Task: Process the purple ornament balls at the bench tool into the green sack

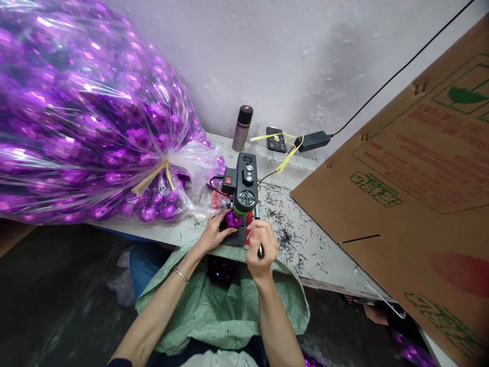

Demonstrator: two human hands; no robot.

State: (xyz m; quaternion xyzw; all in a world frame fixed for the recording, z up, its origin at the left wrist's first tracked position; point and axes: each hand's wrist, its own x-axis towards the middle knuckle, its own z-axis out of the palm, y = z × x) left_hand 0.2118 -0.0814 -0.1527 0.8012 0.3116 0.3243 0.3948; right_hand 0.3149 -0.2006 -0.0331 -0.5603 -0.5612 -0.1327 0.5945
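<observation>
Under the head of a small black bench press (248, 175), a shiny purple ball (233, 220) sits on the dark base plate (234, 238). My left hand (212, 234) holds the ball from the left between thumb and fingers. On the right side, my right hand (262, 245) is closed in a fist round the black lever handle (261, 252) of the press. Below both hands a green woven sack (171, 326) lies open over my lap, with purple glitter showing inside. Red material, partly hidden, lies beside the press.
A big clear bag of purple faceted balls (95, 122) fills the left side. Small black pins (284, 237) litter the table. Behind stand a bottle (242, 128), a dark phone-like slab (275, 140) and a power adapter (314, 141). A cardboard box (405, 204) leans at right.
</observation>
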